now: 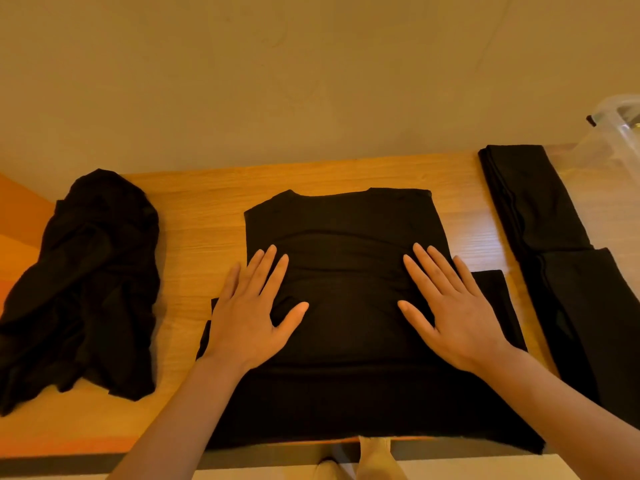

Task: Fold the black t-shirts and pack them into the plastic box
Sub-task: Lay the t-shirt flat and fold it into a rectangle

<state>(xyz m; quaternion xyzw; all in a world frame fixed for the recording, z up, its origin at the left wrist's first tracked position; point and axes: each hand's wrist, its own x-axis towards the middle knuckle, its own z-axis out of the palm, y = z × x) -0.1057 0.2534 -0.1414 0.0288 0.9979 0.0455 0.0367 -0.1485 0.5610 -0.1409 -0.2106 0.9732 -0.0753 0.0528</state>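
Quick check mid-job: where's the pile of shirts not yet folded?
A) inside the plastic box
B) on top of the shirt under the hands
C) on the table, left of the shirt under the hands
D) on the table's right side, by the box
C: the crumpled pile lies on the table left of the flat shirt; the folded shirts lie to the right.

A light wooden table (194,216) with visible grain stands against a plain beige wall (277,81). Warm, dim yellowish light falls evenly over both surfaces.
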